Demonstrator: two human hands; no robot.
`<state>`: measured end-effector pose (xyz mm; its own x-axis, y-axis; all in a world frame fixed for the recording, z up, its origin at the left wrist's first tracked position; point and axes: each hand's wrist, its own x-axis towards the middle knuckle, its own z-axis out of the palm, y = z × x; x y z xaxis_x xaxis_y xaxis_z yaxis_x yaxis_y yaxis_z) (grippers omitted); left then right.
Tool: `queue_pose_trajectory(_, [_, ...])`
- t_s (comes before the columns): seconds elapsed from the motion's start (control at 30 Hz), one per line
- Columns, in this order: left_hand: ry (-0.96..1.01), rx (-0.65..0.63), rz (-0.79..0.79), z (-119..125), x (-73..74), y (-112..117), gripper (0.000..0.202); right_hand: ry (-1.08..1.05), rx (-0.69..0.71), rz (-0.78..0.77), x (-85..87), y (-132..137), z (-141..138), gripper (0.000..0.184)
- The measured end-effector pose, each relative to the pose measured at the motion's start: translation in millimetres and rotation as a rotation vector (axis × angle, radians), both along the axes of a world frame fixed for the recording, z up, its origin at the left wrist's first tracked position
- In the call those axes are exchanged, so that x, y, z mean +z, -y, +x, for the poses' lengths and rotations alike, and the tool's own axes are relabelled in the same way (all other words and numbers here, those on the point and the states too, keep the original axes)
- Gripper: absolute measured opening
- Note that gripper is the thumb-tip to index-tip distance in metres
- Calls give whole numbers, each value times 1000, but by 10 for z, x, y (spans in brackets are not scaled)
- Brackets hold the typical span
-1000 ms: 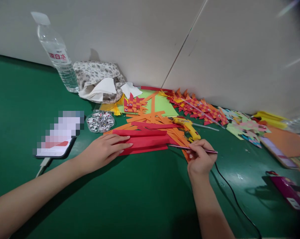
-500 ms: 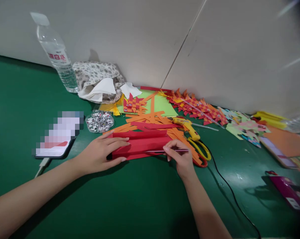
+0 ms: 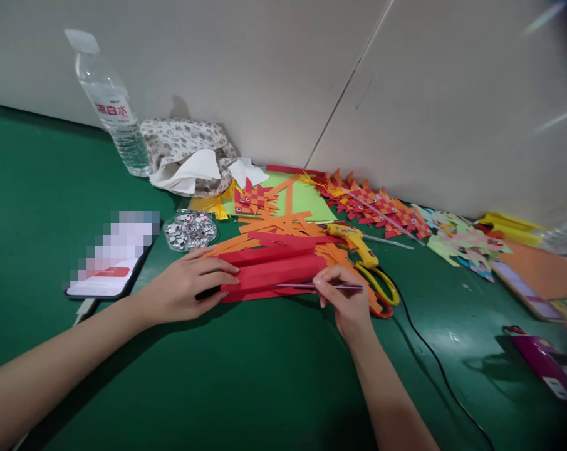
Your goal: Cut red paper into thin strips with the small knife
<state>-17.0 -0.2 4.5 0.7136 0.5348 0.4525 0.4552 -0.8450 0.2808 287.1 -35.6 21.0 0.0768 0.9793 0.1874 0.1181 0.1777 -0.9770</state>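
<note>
Tool (image 3: 302,286) moved left; red paper (image 3: 276,272) between hands (image 3: 189,287) (image 3: 349,307), seemingly touching both.

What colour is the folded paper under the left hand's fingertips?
Red; the folded paper shows in the head view.

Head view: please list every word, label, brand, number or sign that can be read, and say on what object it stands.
"白水": red print on the bottle label; the character before it is partly turned away, and the smaller print is unreadable.
Left phone: screen pixelated, unreadable.
Right phone: too blurred.
Purple object: pale patch, nothing legible.
</note>
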Motion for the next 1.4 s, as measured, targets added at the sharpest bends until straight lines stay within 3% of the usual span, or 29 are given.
queue_pose_trajectory(0.2, [-5, -2, 5, 31, -43, -12, 24, 121, 121, -131, 45, 73, -217, 22])
queue_pose_trajectory(0.47, [-41, 17, 1, -2, 26, 17, 24, 17, 110, -60, 9, 76, -198, 23])
queue_pose_trajectory(0.63, [-17, -2, 169, -36, 90, 1, 17, 184, 132, -102, 44, 90, -227, 26])
queue_pose_trajectory(0.87, [8, -77, 357, -59, 156, -10, 6, 222, 138, -97, 10, 87, -196, 28])
queue_pose_trajectory(1.0, [-69, -8, 198, -143, 141, -53, 26, 237, 144, -105, 17, 103, -197, 28])
queue_pose_trajectory(1.17, [-25, 8, -109, -219, 102, -99, 16, 229, 126, -114, 40, 111, -218, 28])
queue_pose_trajectory(1.4, [48, -72, -139, -153, 28, -66, 14, 190, 108, -124, 78, 132, -260, 27])
